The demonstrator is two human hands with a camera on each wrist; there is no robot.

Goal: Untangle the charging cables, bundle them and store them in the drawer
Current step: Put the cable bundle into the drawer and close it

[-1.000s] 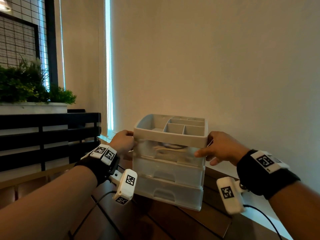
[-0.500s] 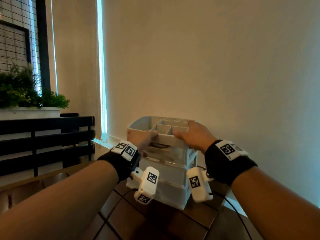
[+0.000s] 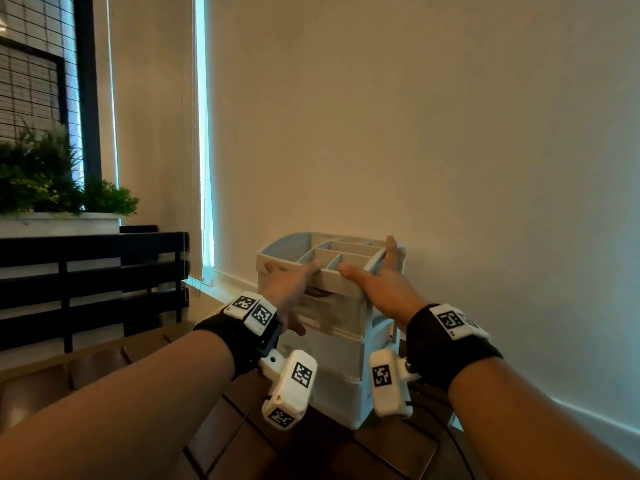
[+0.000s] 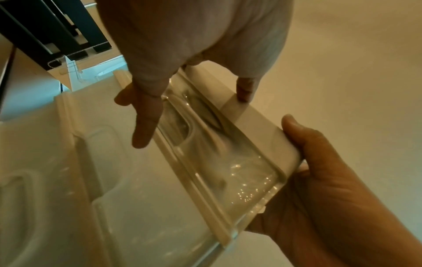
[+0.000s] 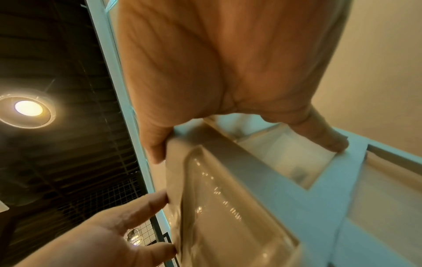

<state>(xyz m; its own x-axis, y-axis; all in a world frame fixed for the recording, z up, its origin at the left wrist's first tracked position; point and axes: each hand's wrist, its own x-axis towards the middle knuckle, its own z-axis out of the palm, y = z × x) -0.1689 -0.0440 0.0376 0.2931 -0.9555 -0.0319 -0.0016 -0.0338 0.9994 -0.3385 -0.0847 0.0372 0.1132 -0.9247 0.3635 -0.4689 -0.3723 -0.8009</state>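
Head view: both hands [image 3: 291, 282] [image 3: 381, 282] on organizer [image 3: 346, 341] top rim, by wall [image 3: 450, 133].

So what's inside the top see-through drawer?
Through the clear front of the top drawer, dark curved shapes show, probably the coiled cables, but they are blurred. The left hand and right hand on the organizer cover part of it.
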